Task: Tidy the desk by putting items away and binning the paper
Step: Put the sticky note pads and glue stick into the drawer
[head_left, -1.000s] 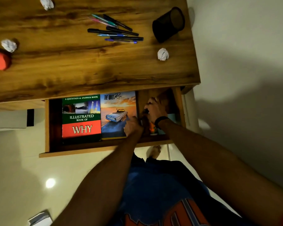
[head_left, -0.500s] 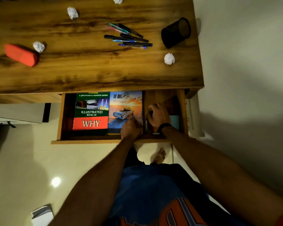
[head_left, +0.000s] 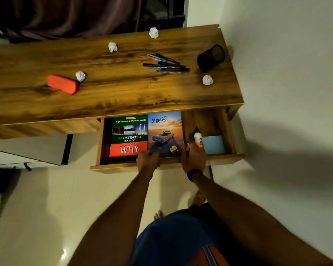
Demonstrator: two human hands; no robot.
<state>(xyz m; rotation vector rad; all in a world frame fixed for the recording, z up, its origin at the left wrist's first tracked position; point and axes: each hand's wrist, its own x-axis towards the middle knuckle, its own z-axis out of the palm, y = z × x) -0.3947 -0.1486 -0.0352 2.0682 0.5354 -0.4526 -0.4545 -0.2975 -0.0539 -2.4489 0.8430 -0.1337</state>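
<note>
While the wooden pull-out drawer (head_left: 227, 131) stands open under the brown wood-grain desk (head_left: 104, 96), both hands at its front edge: left hand (head_left: 148, 159) curled shut at the front rail, whether clamping anything cannot be told; right hand (head_left: 193, 156) draped over the rail, fingers (head_left: 188, 148) bent, touching the near corner of the sunset-cover car book (head_left: 164, 134). Beside that, the green-and-red "WHY" book (head_left: 129, 139); to the right, a small white glue bottle (head_left: 197, 138) and a pale blue notepad (head_left: 213, 144). Still out on the desk: four crumpled white paper balls (head_left: 207, 80), loose coloured pens (head_left: 165, 63), a tipped black mesh pen cup (head_left: 210, 58), an orange pouch (head_left: 62, 83). Likely risks: pinched fingers if pushed shut with them over the rail; bottle toppling from a hard shove.
</note>
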